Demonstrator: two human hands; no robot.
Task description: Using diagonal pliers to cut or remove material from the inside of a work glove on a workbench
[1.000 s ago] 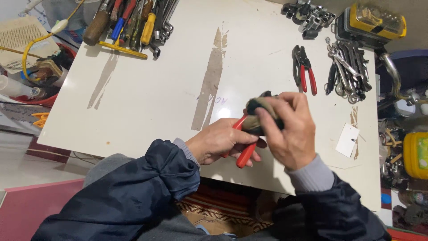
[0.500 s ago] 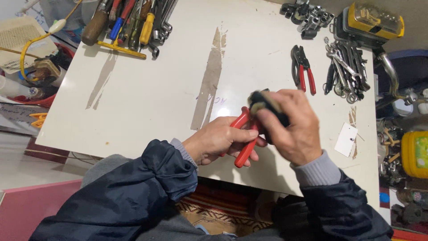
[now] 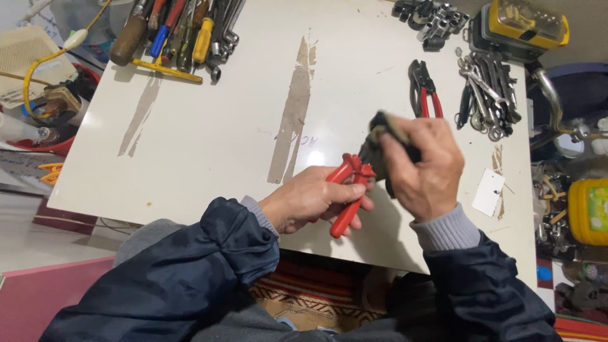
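Left hand: the left hand (image 3: 310, 199) is curled shut around the red handles of the pliers (image 3: 349, 190), thumb on top, fingers wrapped under.

Right hand: the right hand (image 3: 423, 166) is closed around a dark cloth (image 3: 386, 126) and presses it over the head of the pliers. The fingers are bent tight, not spread.

Where the pliers are: just above the near edge of the desk (image 3: 221, 126), a bit right of the middle. I cannot tell if they touch the top.

Which way they point: the long line of the pliers runs from low and near, at the handle ends, up and to the right to the head. The handles sit in the left hand and the head is hidden under the cloth in the right hand.

Which hand is nearer: both hold the tool. The left hand has the handles, the right hand has the head end, and the two hands touch.

Other things: more red pliers (image 3: 423, 88) and a heap of wrenches (image 3: 487, 95) lie near the far right corner. Screwdrivers (image 3: 177, 31) lie at the far left corner.
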